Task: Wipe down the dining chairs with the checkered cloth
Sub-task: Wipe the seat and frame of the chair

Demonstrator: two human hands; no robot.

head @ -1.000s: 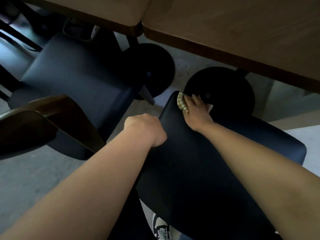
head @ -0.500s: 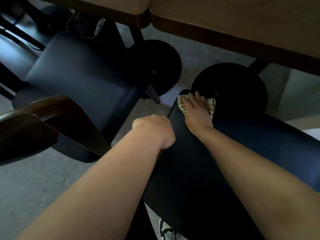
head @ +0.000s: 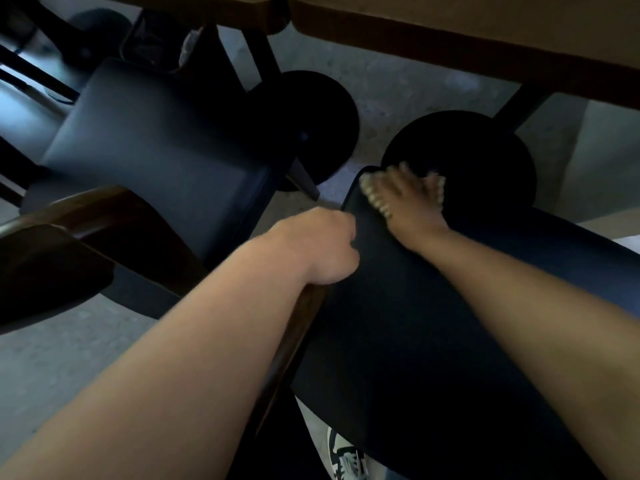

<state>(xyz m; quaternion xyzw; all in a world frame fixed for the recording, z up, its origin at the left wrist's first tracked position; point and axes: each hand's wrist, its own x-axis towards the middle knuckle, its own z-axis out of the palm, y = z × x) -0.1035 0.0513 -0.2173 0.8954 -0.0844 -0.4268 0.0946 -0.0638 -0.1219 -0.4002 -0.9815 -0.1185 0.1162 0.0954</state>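
The checkered cloth (head: 375,199) lies on the far left corner of a dark padded chair seat (head: 433,341). My right hand (head: 407,199) presses flat on the cloth with fingers spread; only the cloth's edges show around it, and the hand is blurred. My left hand (head: 322,247) grips the seat's left edge, fingers curled over the side just above the wooden frame (head: 294,344). A second dark-seated chair (head: 156,150) stands to the left with its wooden backrest (head: 52,265) nearest me.
Wooden table tops (head: 450,26) overhang the chairs at the top. Two round black table bases (head: 460,154) sit on the grey floor beyond the seat. My shoe (head: 346,459) shows below the seat's near edge.
My right hand has spread its fingers and shifted slightly right along the seat's far edge with the cloth. The left hand keeps its grip on the seat's side.
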